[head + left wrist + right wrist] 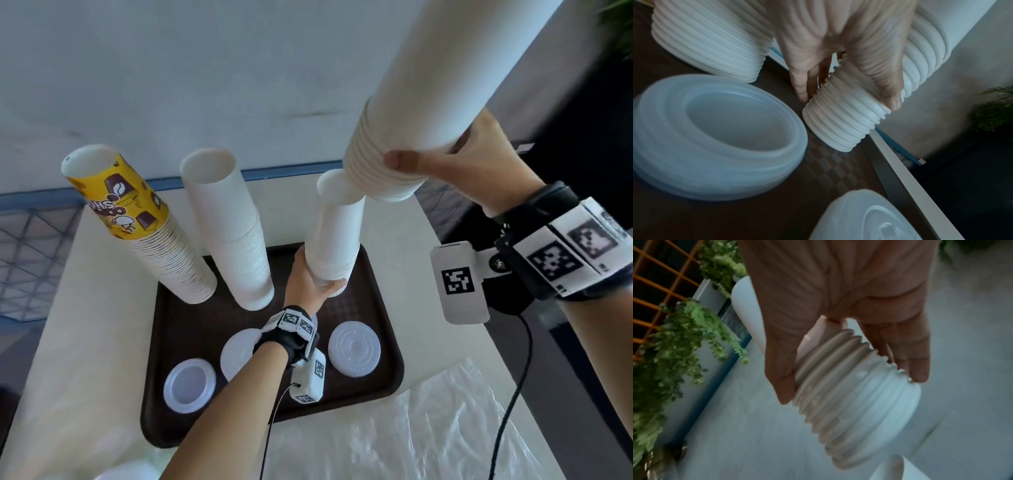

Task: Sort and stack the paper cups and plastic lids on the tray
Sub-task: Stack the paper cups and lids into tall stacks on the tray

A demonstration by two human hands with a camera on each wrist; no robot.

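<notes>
My left hand (pixel 310 284) grips the tray-standing white paper-cup stack (pixel 337 233); my right hand (pixel 472 164) grasps a raised white cup stack (pixel 421 102), apparently touching its top.

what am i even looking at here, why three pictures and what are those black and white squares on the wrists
One person is working with bare hands, wearing three cameras. The big picture comes from the head; the other two look along each wrist, and the patterned squares sit on those wrist units. On a brown tray stand upside-down cup stacks, one topped by a yellow printed cup, with plastic lids lying in front. The left hand grips the base of a standing white stack. The right hand holds a second white stack, its open end over the top of the first.
</notes>
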